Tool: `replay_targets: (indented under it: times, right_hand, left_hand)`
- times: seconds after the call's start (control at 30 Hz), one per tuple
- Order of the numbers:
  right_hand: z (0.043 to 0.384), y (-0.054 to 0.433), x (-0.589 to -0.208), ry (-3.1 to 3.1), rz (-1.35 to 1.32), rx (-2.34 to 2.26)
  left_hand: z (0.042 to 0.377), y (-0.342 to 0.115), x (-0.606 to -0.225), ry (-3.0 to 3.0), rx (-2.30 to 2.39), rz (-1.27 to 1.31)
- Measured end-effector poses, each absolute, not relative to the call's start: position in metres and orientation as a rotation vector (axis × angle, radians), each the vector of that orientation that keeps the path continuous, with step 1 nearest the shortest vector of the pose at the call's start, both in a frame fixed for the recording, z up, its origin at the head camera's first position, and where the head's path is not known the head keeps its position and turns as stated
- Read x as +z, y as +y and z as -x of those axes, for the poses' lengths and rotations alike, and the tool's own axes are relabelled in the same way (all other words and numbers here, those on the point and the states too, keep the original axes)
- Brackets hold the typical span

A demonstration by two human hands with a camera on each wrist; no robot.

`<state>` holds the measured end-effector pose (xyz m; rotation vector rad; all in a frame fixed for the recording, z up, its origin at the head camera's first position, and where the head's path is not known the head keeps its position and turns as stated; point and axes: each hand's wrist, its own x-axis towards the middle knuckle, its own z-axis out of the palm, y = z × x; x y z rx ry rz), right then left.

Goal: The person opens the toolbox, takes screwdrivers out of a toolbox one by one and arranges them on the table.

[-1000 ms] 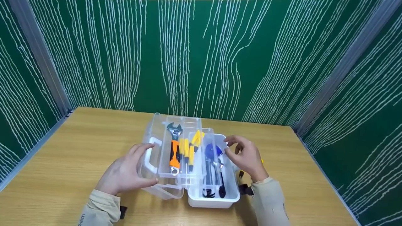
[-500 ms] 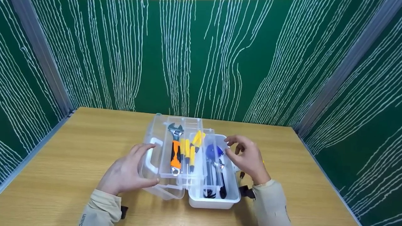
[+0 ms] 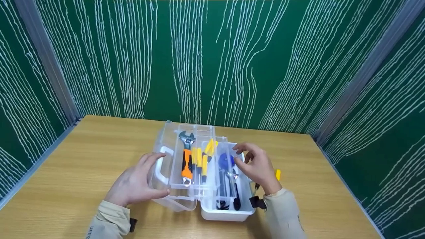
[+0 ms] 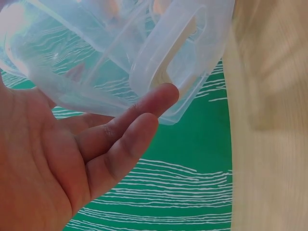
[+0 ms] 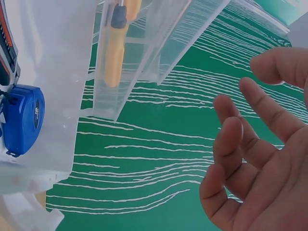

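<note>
A toolbox with a white base (image 3: 228, 217) stands wide open, its clear lid (image 3: 177, 204) folded left. My left hand (image 3: 134, 182) is spread beside the lid's white handle (image 3: 160, 167), fingertips right at the handle and thumb stretched along the lid. An adjustable wrench (image 3: 187, 164) with an orange and black grip and several yellow-handled screwdrivers (image 3: 199, 159) lie in the raised clear trays. My right hand (image 3: 257, 167), fingers loosely bent and holding nothing, hovers at the base's right rim. Inside the base are a blue tape measure (image 5: 24, 120) and a dark-handled tool (image 3: 236, 200).
Right of the box, partly behind my right hand, a yellow-handled tool (image 3: 278, 174) lies on the wooden table (image 3: 109, 142). Green panels (image 3: 229, 66) with white wavy lines enclose the back and sides, with grey posts (image 3: 358, 76) at the corners.
My right hand has shifted slightly left over the base's rim, and more of the yellow handle behind it shows. The left hand keeps its place at the lid.
</note>
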<state>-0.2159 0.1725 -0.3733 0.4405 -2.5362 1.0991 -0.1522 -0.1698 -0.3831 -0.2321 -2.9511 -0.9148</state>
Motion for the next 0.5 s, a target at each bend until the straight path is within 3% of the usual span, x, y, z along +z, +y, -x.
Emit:
replay_targets:
  times: [0.5]
  right_hand:
    - [0.2243,0.165,-0.38,-2.523,-0.484,1.139]
  left_hand:
    - [0.1528,-0.1702,-0.385,-2.936,-0.926,0.239]
